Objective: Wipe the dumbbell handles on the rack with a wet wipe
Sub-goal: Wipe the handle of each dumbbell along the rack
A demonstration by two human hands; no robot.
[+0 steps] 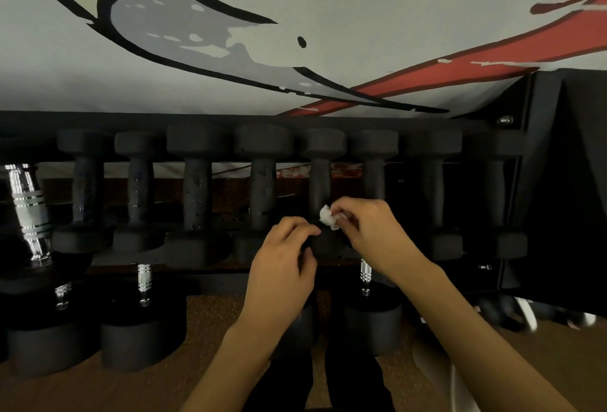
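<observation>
Looking down on a black rack [230,117] set against a wall [361,17] painted in grey, black and red. Eight matte black dumbbells lined up side by side on the top tier, handles running front to back, heads resting on the front and rear rails. Fifth one from the left — the dumbbell handle [320,181] in play — standing just beyond both hands.

Right hand [364,231] curled in tight, fingertips [341,211] pinching a small crumpled white wet wipe [328,217] — pressed right at the near end of that handle, where the grip meets the front head. Most of the wipe bunched up, only a little tuft showing past the fingers.

Left hand [285,257] just beside it, lower and to the left, fingers bent and half closed around the near head of the same dumbbell [328,244]; hard to tell in the dark whether gripping firmly or only resting against it. Nothing else in that hand.

Neighbouring handles left of the wipe showing small pale specks and scuffs. Lower tier below — bigger dumbbells with chrome handles [28,208], round black heads facing front, one chrome grip [365,272] peeking out under the right wrist. Wooden floor [82,392] underneath, a dark panel [565,165] closing off the right end of the rack.
</observation>
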